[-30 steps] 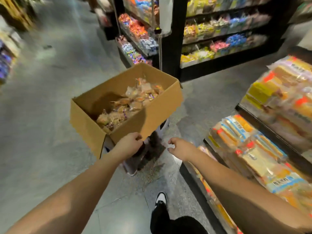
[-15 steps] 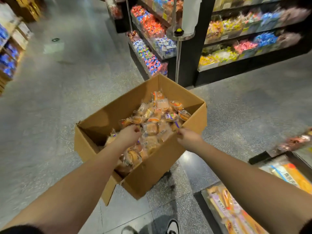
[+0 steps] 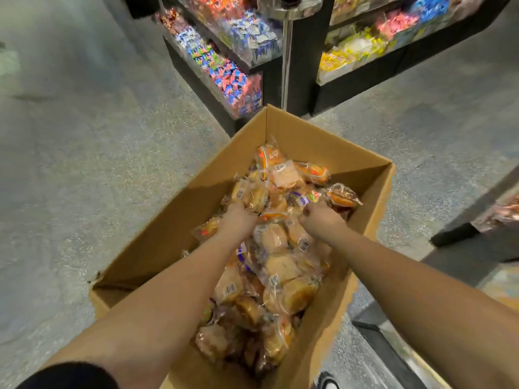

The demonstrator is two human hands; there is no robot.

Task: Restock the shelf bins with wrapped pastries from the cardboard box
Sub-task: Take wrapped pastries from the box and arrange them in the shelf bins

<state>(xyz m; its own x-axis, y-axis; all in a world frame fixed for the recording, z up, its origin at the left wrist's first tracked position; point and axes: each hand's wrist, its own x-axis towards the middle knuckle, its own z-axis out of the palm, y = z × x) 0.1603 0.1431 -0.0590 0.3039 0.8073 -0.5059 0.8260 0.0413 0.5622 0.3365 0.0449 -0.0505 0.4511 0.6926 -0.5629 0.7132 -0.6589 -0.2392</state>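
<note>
The wrapped pastries [image 3: 276, 242] lie heaped in the cardboard box [image 3: 309, 144] on the floor; left hand [image 3: 238, 217] and right hand [image 3: 320, 220] each grip a packet, so lift gently without crushing.

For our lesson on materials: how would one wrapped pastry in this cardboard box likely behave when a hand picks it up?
Probably light and squashy: the wrapped pastries look like soft buns. The glossy, crinkled film suggests a slippery grip. Heaped loosely in the cardboard box, neighbours may shift when the left hand or right hand lifts one.
</note>
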